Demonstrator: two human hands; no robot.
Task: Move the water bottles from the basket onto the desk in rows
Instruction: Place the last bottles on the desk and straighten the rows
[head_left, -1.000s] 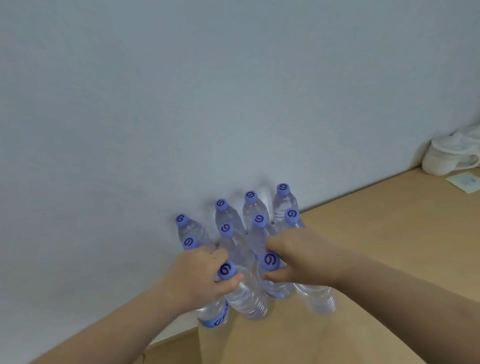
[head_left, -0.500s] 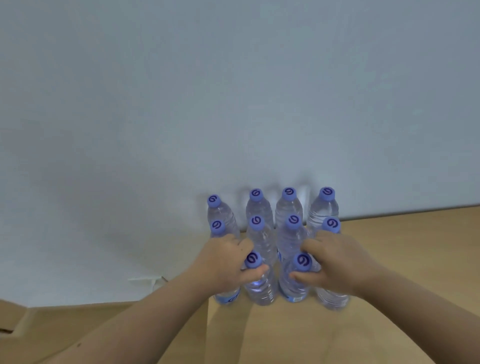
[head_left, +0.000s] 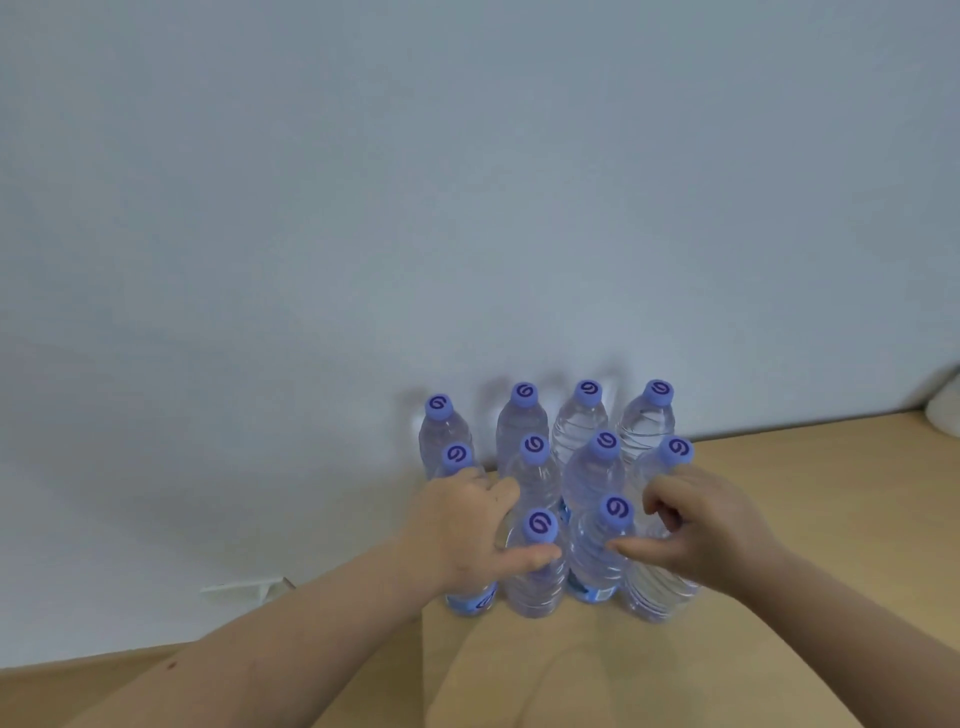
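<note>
Several clear water bottles with purple caps stand in rows on the wooden desk (head_left: 779, 519) against the wall. The back row (head_left: 588, 392) and the middle row (head_left: 605, 443) each show several caps. In the front row, my left hand (head_left: 462, 525) wraps the neck of one bottle (head_left: 540, 526), thumb across its front and fingers behind. Beside it, my right hand (head_left: 696, 525) has its fingers curled away from another front bottle (head_left: 615, 510); only the thumb tip touches it. Two more front bottles stand partly hidden under my hands. The basket is out of view.
A white wall (head_left: 467, 208) rises directly behind the bottles. The desk's left edge runs just left of the bottles; a lower wooden surface (head_left: 104, 670) lies beyond it. A white object (head_left: 945, 410) sits at the far right edge. A small white piece (head_left: 244, 590) lies low on the left.
The view has swung so the rows look square-on. Both front bottles now stand on the desk, and my right hand's fingers have come off its bottle.
</note>
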